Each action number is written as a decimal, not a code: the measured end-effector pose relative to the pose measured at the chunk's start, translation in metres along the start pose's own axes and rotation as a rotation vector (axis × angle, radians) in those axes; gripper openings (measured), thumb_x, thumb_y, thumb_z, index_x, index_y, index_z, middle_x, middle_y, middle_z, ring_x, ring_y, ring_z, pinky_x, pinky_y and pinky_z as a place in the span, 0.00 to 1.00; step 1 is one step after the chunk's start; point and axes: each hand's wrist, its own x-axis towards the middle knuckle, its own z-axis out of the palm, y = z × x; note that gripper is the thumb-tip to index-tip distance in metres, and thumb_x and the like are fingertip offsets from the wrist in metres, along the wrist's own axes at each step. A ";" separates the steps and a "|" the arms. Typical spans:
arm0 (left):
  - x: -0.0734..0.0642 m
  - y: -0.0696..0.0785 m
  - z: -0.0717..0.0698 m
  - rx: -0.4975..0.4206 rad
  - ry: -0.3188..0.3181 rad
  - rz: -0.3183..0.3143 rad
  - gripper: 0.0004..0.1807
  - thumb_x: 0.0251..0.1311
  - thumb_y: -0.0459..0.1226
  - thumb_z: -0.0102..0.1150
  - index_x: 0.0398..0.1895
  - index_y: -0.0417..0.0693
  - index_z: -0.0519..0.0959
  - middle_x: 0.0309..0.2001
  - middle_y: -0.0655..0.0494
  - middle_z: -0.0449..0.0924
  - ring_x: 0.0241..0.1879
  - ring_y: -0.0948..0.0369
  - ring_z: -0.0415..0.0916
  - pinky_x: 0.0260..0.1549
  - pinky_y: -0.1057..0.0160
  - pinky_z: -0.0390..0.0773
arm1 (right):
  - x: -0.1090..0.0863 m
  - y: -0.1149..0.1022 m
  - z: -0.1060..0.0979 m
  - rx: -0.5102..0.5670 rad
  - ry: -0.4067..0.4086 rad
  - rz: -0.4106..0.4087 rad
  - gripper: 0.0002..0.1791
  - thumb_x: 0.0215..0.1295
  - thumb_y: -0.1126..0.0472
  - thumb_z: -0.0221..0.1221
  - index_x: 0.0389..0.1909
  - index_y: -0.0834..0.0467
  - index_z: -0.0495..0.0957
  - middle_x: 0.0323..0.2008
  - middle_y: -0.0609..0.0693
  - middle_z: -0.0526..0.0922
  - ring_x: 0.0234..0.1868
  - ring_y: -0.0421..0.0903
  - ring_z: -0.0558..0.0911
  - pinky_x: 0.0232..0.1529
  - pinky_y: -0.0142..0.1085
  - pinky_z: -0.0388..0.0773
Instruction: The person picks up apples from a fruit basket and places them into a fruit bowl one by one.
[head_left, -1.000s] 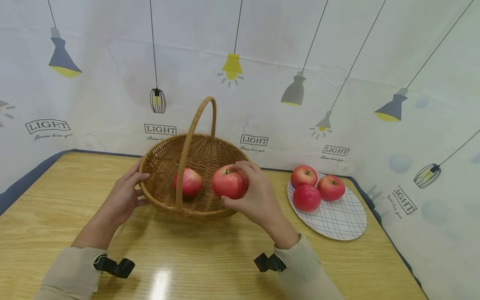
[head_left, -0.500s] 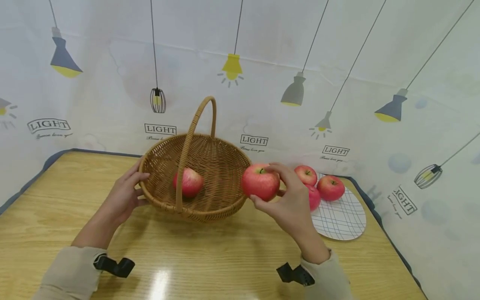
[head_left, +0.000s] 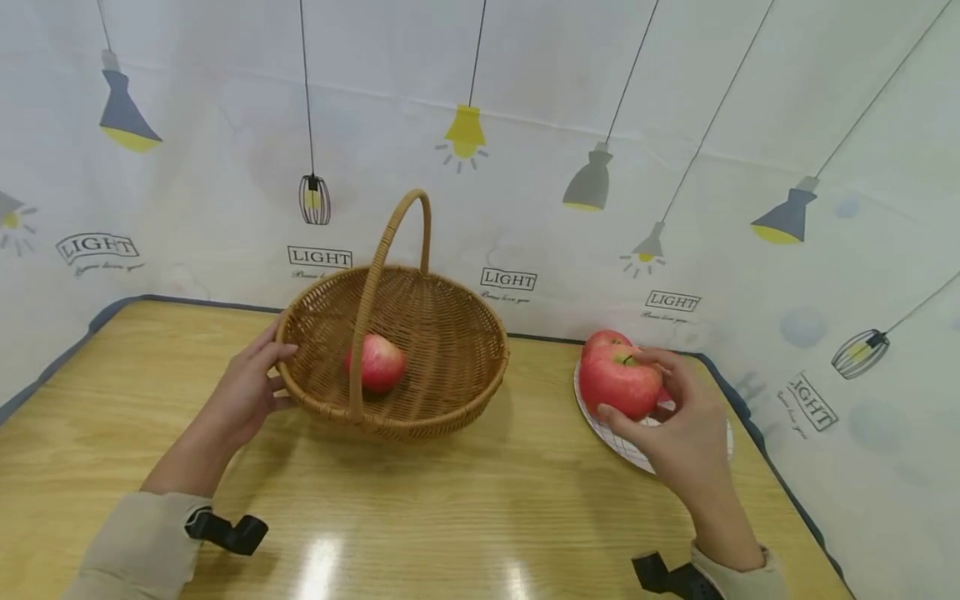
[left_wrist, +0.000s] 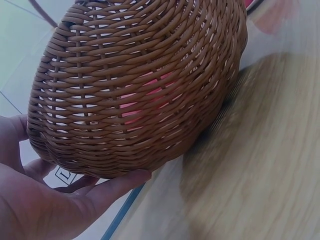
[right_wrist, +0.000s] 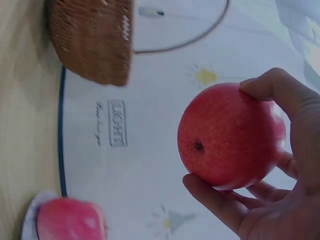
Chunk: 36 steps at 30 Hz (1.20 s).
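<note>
Nearest, two beige sleeves [head_left: 142,546] each carry one black clip [head_left: 228,533] at the cuff, above the wooden tabletop [head_left: 420,517]. The two forearms angle apart toward the far side. The left hand [head_left: 243,392] grips the left rim of the one basket [head_left: 431,427]; the right hand [head_left: 690,437], stretched to the right, pinches the first apple [head_left: 618,385] between thumb and fingers. That fruit is red, paler around its stem, and raised off the tabletop near the one white plate [head_left: 611,435]. The second apple [head_left: 384,364] lies inside the brown wicker basket, left of centre. The third apple [head_left: 602,337] shows on the plate's far-left part; a red sliver [head_left: 664,395] behind the right fingers is too hidden to count. Farthest, the pale backdrop [head_left: 525,75] bears eight printed lamps.
</note>
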 end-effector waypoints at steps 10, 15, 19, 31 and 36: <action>0.000 0.001 0.000 0.005 0.003 -0.012 0.35 0.80 0.45 0.37 0.82 0.73 0.37 0.83 0.44 0.28 0.74 0.30 0.50 0.53 0.44 0.77 | 0.016 0.034 -0.052 -0.062 0.081 0.262 0.44 0.59 0.61 0.71 0.75 0.47 0.63 0.67 0.48 0.68 0.52 0.33 0.75 0.38 0.15 0.75; -0.002 0.002 -0.002 -0.003 0.004 -0.011 0.35 0.80 0.45 0.37 0.81 0.74 0.37 0.83 0.44 0.28 0.75 0.31 0.49 0.47 0.53 0.79 | 0.021 0.049 -0.065 -0.182 0.085 0.313 0.45 0.59 0.56 0.71 0.77 0.52 0.63 0.70 0.58 0.64 0.61 0.53 0.70 0.32 0.15 0.70; -0.002 0.002 -0.002 -0.005 0.001 -0.004 0.34 0.80 0.46 0.37 0.81 0.75 0.38 0.83 0.43 0.28 0.75 0.31 0.48 0.46 0.54 0.79 | 0.022 0.062 -0.071 -0.249 0.060 0.339 0.44 0.59 0.53 0.70 0.75 0.56 0.64 0.69 0.64 0.63 0.64 0.63 0.66 0.30 0.18 0.68; -0.003 0.003 -0.001 0.012 -0.003 0.000 0.34 0.80 0.46 0.37 0.81 0.75 0.38 0.83 0.42 0.29 0.74 0.30 0.50 0.43 0.59 0.80 | 0.019 0.114 -0.074 -0.244 -0.061 0.408 0.48 0.63 0.51 0.67 0.79 0.59 0.54 0.72 0.68 0.62 0.63 0.65 0.66 0.33 0.22 0.70; -0.002 0.003 -0.001 0.002 -0.004 -0.013 0.35 0.80 0.46 0.38 0.81 0.75 0.37 0.83 0.43 0.28 0.75 0.31 0.50 0.43 0.59 0.80 | 0.018 0.131 -0.067 -0.267 -0.068 0.395 0.48 0.61 0.49 0.69 0.77 0.61 0.58 0.69 0.68 0.64 0.63 0.65 0.68 0.40 0.33 0.74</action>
